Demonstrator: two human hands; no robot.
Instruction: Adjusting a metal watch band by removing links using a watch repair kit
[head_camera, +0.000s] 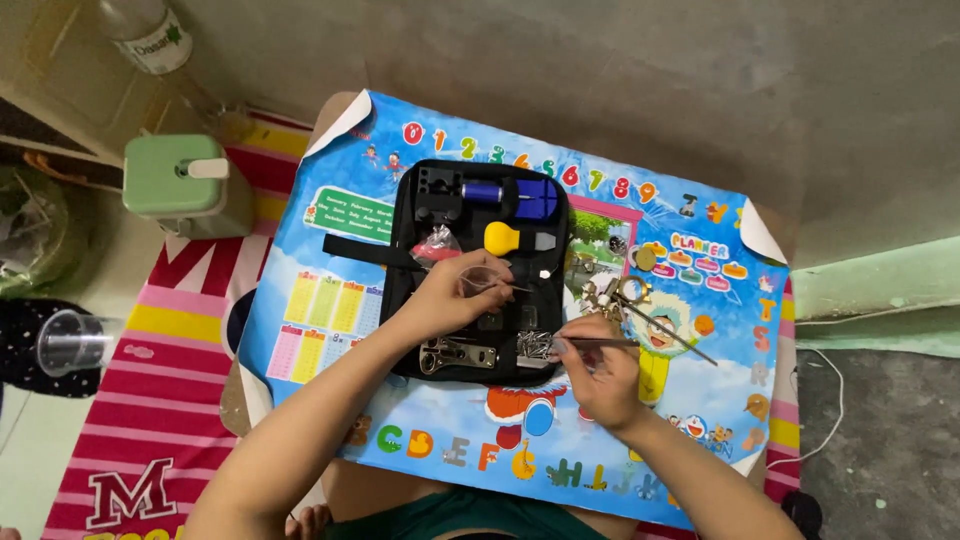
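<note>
The left hand (447, 293) pinches a small clear bag (487, 280) over the middle of the black tool case (412, 340); the right hand (597, 372) grips tweezers (592, 343) at the case's right edge, beside loose pins (534, 345) — a nudge could scatter them onto the colourful mat (330, 330)

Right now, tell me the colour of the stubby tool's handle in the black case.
Yellow handle, seen in the head view.

Glossy printed paper children's poster (330, 330) with curled corners, matt black fabric tool case (405, 350), shiny thin metal tweezers (600, 343), smooth yellow plastic tool handle (503, 238), striped woven cloth mat (150, 400), clear plastic cup (75, 342), rough grey concrete floor (600, 70)
</note>
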